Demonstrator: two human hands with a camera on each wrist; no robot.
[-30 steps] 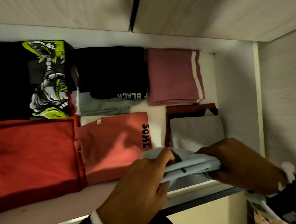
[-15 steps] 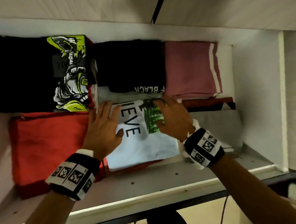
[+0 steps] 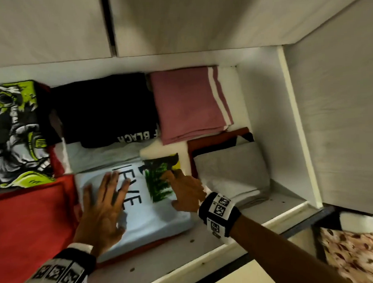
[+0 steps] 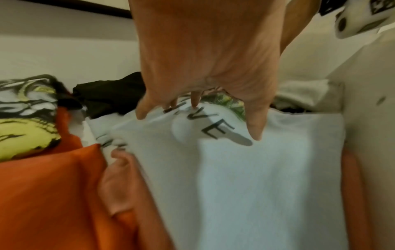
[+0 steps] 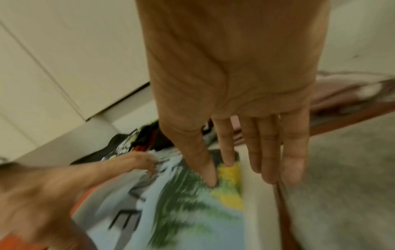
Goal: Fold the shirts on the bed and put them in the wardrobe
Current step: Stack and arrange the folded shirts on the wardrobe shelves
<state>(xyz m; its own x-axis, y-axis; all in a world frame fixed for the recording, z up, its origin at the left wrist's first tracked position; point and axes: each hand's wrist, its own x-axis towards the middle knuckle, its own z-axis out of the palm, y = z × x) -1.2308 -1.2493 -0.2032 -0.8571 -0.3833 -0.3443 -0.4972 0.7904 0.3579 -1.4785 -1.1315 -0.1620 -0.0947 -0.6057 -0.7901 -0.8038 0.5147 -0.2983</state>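
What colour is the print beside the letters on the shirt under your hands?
Green, with a yellow patch and dark top, on the pale blue shirt; clearest in the head view.

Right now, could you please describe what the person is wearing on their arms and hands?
Both hands, the left hand and the right hand, are bare, with no gloves. Each wrist carries a black band set with white square tiles printed with black code-like markers: the left wristband and the right wristband. A white edge shows at each band on the hand side. The right forearm is bare, without a sleeve.
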